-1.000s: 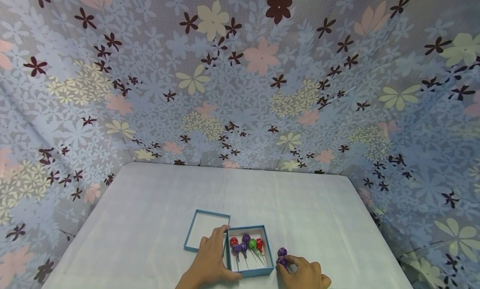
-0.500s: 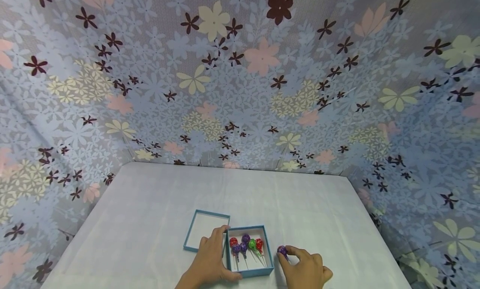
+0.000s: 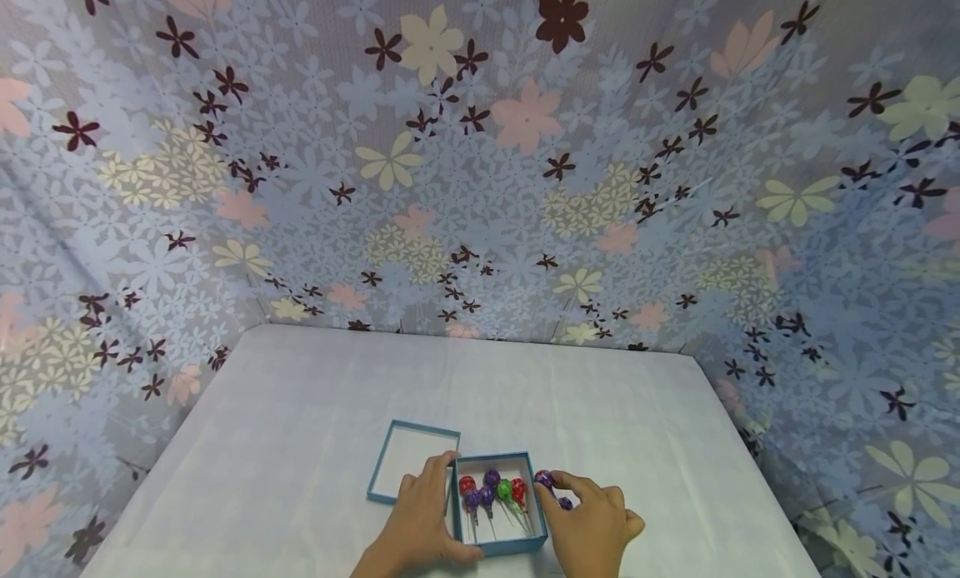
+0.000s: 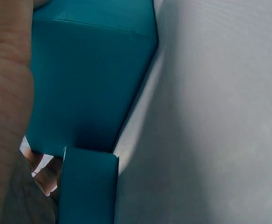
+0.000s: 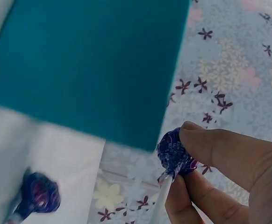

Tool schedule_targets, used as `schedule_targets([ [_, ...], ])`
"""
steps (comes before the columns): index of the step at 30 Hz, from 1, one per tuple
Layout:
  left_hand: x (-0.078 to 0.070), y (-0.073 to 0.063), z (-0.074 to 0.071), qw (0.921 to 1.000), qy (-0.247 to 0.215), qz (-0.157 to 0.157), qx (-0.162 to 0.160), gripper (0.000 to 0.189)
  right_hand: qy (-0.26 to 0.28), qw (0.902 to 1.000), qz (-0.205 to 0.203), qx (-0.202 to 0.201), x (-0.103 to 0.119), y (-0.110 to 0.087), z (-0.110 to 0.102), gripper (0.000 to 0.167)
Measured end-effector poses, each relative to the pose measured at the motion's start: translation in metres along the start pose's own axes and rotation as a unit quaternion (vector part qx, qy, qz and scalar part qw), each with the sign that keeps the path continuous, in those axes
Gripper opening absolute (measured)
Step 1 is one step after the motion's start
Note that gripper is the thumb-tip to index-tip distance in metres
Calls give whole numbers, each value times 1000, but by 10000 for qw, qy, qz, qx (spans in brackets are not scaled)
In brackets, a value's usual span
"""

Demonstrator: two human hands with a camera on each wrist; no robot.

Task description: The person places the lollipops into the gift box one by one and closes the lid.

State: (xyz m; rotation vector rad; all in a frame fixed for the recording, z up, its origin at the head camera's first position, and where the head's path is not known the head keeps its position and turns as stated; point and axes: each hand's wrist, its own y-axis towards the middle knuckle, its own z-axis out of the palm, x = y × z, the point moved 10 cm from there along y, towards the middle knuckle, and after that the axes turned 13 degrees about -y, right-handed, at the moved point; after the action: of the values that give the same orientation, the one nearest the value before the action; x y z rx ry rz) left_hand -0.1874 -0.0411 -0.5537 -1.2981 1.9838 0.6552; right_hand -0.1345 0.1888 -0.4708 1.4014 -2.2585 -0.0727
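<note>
My left hand (image 3: 420,515) grips the left side of a blue box (image 3: 513,547), thumb along the near wall and fingers toward the far left corner. Inside lie lollipops with red, purple and green (image 3: 505,488) wrappers, sticks toward me. At the box's right wall, my right hand (image 3: 591,524) pinches a purple lollipop (image 5: 171,151) by its wrapped head between thumb and fingers; its white stick points down in the right wrist view. Another purple lollipop (image 5: 45,193) lies on the table, partly hidden by the right hand in the head view.
The box's lid (image 3: 408,461) lies inside up on the white-covered table (image 3: 315,411), behind my left hand and next to the box. A flowered cloth (image 3: 480,228) hangs at the back and both sides.
My right hand has picked up one of the two purple lollipops right of the box and moved it left and farther from me, to the box's right wall. My left hand stays put.
</note>
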Motion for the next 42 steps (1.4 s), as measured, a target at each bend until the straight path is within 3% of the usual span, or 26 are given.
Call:
schedule_targets([
  [5, 1, 0, 0, 10000, -58, -27, 11, 137, 180, 9993, -298, -157, 13, -2, -2, 29],
  [13, 0, -1, 1, 9998, 85, 155, 24, 133, -33, 9989, -141, 438, 23, -7, 12, 32],
  [32, -5, -2, -2, 9981, 215, 548, -190, 134, -69, 9982, -601, -38, 35, -17, 30, 32],
  [42, -5, -3, -3, 9990, 103, 421, -135, 136, -145, 9974, -696, -89, 36, -20, 36, 30],
])
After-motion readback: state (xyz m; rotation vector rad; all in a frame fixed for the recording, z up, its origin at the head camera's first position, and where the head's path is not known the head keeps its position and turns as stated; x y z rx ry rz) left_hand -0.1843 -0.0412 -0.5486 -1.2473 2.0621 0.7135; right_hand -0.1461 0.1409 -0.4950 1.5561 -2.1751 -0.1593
